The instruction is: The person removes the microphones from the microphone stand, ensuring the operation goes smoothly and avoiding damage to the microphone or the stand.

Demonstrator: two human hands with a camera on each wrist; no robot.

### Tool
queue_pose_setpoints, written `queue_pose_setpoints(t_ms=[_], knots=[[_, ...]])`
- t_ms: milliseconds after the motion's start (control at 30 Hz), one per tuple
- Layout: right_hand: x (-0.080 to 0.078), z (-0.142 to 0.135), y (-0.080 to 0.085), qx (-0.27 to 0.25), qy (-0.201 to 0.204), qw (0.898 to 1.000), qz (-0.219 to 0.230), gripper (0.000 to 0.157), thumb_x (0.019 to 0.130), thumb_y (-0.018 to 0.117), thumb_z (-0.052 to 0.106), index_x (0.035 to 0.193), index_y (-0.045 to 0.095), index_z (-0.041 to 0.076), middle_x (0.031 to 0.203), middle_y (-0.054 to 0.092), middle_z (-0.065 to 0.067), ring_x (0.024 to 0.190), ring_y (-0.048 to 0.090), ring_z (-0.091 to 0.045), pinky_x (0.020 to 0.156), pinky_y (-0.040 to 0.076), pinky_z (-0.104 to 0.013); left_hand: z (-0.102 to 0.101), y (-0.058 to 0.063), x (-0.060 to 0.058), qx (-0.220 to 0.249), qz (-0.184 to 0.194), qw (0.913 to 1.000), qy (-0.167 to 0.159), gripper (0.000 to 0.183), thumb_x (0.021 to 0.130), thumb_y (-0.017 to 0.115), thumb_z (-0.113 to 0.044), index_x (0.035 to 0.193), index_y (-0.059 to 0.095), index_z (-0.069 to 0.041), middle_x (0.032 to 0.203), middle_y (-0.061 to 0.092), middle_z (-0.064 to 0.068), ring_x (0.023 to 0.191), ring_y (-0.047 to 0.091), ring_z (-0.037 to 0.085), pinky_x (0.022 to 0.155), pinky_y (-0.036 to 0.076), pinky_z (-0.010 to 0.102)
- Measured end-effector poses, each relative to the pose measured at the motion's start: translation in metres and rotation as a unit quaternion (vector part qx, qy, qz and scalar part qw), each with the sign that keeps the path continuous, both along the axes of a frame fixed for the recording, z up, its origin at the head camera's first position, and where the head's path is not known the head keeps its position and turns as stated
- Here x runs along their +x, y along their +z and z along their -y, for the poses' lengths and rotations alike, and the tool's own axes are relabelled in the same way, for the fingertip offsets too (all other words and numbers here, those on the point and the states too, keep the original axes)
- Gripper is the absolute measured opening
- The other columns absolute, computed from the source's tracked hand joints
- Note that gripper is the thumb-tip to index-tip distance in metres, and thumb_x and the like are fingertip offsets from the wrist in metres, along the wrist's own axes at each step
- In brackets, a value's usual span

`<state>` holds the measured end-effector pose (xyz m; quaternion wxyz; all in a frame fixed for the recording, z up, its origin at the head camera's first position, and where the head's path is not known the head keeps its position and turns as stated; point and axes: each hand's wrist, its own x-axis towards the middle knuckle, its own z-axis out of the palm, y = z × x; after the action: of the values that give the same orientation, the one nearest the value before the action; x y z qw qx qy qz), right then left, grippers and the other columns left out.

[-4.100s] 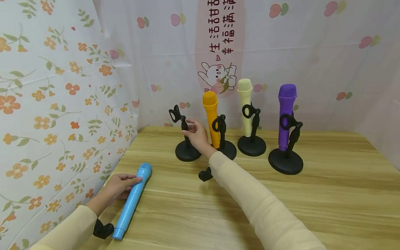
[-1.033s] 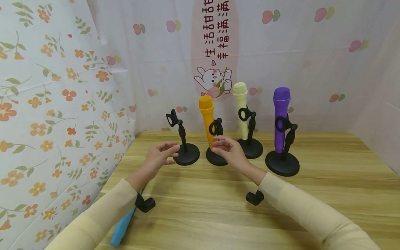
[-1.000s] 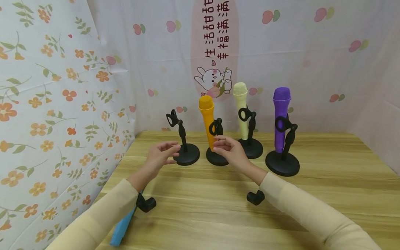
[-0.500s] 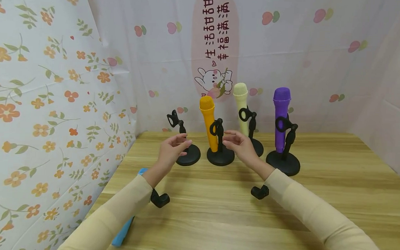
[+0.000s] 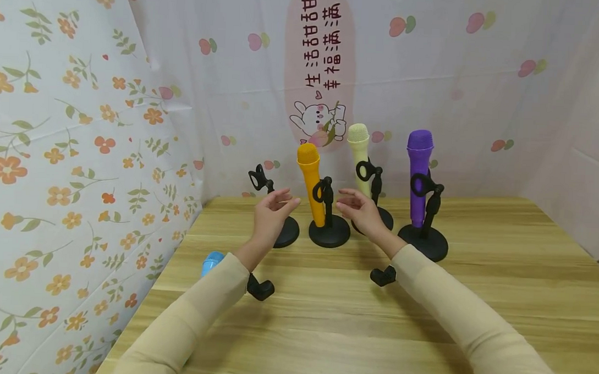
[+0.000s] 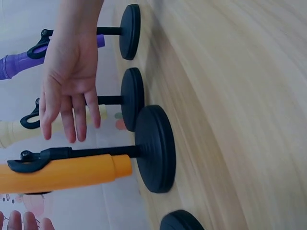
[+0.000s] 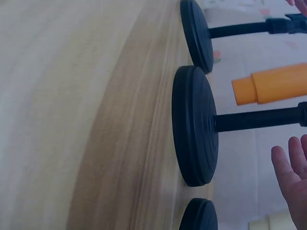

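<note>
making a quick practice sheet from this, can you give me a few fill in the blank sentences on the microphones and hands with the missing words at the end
1. The orange microphone is ____ the left hand and the right hand.
2. In the head view, the purple microphone is at the far ____ of the row.
3. The blue microphone is partly hidden by the ____ sleeve.
4. Exactly ____ of the four black stands hold a microphone.

Missing words: between; right; left; three

Floral sheet (image 5: 82,240): nine o'clock, orange blossoms (image 5: 7,169)
Backdrop (image 5: 223,91): twelve o'clock, printed rabbit (image 5: 312,120), lettering (image 5: 311,54)
Tabletop (image 5: 515,255): six o'clock, wood-grained
</note>
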<state>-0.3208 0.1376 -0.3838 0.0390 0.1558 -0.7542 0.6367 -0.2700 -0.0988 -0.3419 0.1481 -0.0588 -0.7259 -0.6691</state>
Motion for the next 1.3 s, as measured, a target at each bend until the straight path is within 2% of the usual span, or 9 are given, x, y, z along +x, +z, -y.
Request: queue_pose_setpoints(t_ms=[467, 567, 767, 867, 1067, 1300], knots=[[-0.016, 0.005, -0.002, -0.038, 0.018, 0.998, 0.048, 0.051, 0.097, 0.062, 0.018, 0.144, 0.045, 0.007, 0.133, 0.053, -0.021, 0.12, 0.051, -0.035, 0.1, 0.043, -0.049, -0.03, 0.002, -0.017, 0.038, -0.013, 0.9989, 0.024, 0.047, 0.083, 0.079, -0.028, 0.124, 0.064, -0.013, 0.116, 0.062, 0.003, 0.104, 0.057, 0.02, 0.09, 0.05, 0.034], [-0.016, 0.007, 0.003, -0.048, 0.022, 0.997, 0.063, 0.051, 0.097, 0.062, 0.016, 0.144, 0.045, 0.008, 0.134, 0.051, -0.022, 0.122, 0.05, -0.035, 0.102, 0.042, -0.049, -0.035, 0.002, -0.02, 0.042, -0.02, 0.9986, 0.027, 0.047, 0.084, 0.078, -0.029, 0.126, 0.063, -0.014, 0.117, 0.061, 0.004, 0.106, 0.057, 0.02, 0.09, 0.05, 0.035], [-0.003, 0.013, 0.021, -0.045, 0.028, 0.996, 0.077, 0.048, 0.099, 0.058, 0.012, 0.145, 0.043, 0.004, 0.138, 0.047, -0.024, 0.126, 0.046, -0.038, 0.103, 0.039, -0.05, -0.044, 0.003, -0.026, 0.055, -0.037, 0.997, 0.039, 0.051, 0.085, 0.077, -0.027, 0.128, 0.057, -0.009, 0.125, 0.055, 0.018, 0.106, 0.056, 0.024, 0.092, 0.049, 0.034], [-0.002, 0.015, 0.024, -0.048, 0.027, 0.995, 0.08, 0.048, 0.099, 0.058, 0.013, 0.144, 0.043, 0.005, 0.138, 0.047, -0.024, 0.127, 0.046, -0.037, 0.104, 0.039, -0.05, -0.048, 0.003, -0.03, 0.062, -0.04, 0.9963, 0.044, 0.053, 0.085, 0.078, -0.027, 0.129, 0.055, -0.008, 0.124, 0.055, 0.017, 0.106, 0.055, 0.024, 0.093, 0.048, 0.033], [-0.016, 0.013, 0.011, -0.068, 0.026, 0.994, 0.08, 0.049, 0.098, 0.06, 0.017, 0.144, 0.045, 0.009, 0.138, 0.047, -0.021, 0.127, 0.045, -0.035, 0.106, 0.037, -0.049, -0.055, 0.003, -0.035, 0.061, -0.037, 0.9958, 0.057, 0.061, 0.084, 0.078, -0.032, 0.133, 0.053, -0.007, 0.118, 0.056, 0.006, 0.106, 0.056, 0.022, 0.092, 0.049, 0.032], [-0.031, 0.016, -0.004, -0.083, 0.036, 0.994, 0.067, 0.047, 0.099, 0.059, 0.02, 0.143, 0.045, 0.009, 0.137, 0.047, -0.02, 0.127, 0.045, -0.032, 0.106, 0.037, -0.049, -0.059, 0.006, -0.037, 0.074, -0.035, 0.9944, 0.067, 0.057, 0.084, 0.079, -0.032, 0.13, 0.054, -0.01, 0.117, 0.056, 0.006, 0.105, 0.056, 0.022, 0.091, 0.05, 0.032]])
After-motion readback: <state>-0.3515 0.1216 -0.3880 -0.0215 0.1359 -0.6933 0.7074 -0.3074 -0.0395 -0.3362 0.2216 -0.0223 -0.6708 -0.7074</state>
